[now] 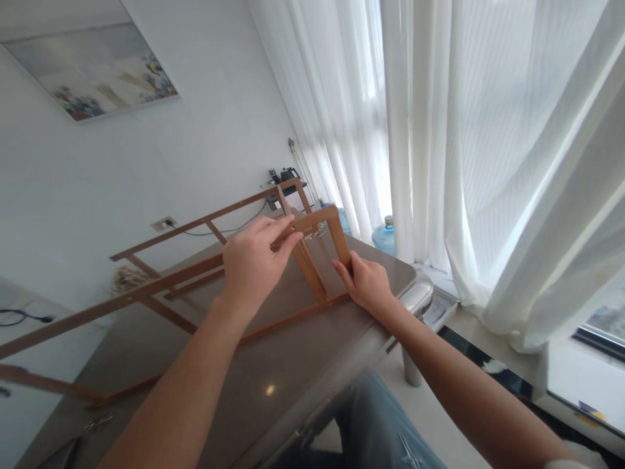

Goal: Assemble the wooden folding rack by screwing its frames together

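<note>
A large wooden frame (161, 280) made of thin brown slats stands on a grey-brown table (273, 365). My left hand (254, 260) is closed round the top bar of the frame's near end section (336, 231), with thumb and fingers pinching it. Lower and to the right, my right hand (366, 281) grips the right upright of that same end section near its foot. Small pale bits sit just under the top bar between the hands; I cannot make out what they are.
White curtains (463, 130) hang at the right over a window. Blue water bottles (385, 236) stand on the floor beyond the table. A small side table with dark objects (288, 179) is by the wall. A painting (92, 65) hangs on the wall. Small metal parts (100, 422) lie on the table near left.
</note>
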A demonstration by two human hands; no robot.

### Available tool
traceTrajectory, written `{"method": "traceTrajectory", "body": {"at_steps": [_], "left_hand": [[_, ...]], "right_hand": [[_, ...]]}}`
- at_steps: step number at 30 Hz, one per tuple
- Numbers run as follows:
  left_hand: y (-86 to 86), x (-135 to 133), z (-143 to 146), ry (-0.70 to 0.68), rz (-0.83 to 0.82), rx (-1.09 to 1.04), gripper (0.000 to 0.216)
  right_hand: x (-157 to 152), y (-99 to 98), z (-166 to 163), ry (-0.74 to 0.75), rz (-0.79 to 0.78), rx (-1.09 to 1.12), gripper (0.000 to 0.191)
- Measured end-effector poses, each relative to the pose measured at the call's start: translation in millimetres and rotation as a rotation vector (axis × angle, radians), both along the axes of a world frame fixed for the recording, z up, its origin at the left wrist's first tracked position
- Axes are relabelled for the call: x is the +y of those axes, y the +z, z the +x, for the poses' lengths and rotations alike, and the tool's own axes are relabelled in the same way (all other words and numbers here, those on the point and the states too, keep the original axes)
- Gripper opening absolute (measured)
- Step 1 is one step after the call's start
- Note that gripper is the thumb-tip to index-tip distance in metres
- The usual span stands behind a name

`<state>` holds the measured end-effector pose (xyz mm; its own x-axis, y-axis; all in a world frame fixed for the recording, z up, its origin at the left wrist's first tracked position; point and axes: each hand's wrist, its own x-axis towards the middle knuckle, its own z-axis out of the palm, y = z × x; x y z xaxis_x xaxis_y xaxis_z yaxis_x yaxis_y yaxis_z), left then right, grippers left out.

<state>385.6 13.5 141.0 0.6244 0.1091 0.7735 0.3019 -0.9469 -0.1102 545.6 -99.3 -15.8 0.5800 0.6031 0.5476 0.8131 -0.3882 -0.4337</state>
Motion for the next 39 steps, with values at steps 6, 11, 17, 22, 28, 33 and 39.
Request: {"method": "traceTrajectory", "body": {"at_steps": [6,11,17,22,28,33,39], "left_hand": [[1.8,-0.2,0.9,0.018,0.010,0.008,0.033],[2.6,-1.7,1.1,0.021,-0.006,0.006,0.033],[3.5,-2.7,0.3,0.039,0.017,0.028,0.032],[9.1,-0.3,1.1,0.057,-0.024,0.104,0.033],[12.6,0.0,1.4,0.036,-0.059,0.103,0.032],[11.8,-0.6,1.3,0.051,-0.051,0.098,0.036],[10.6,0.8,1.6,0.048,-0.039,0.097,0.036]], "right_hand": [[3.8,-5.2,0.2,-0.015,0.053,-0.025,0.052],[3.1,-4.5,-1.0,-0.024,0.035,-0.025,0.050],[2.9,-2.8,-1.0,-0.014,0.010,-0.007,0.046],[2.4,-2.3,0.6,0.009,0.002,0.005,0.044],[1.4,-1.4,-0.2,0.014,-0.012,0.026,0.044],[0.2,1.2,-1.9,0.003,-0.021,0.044,0.046],[-1.4,3.7,-1.5,0.017,-0.021,0.051,0.047]]}}
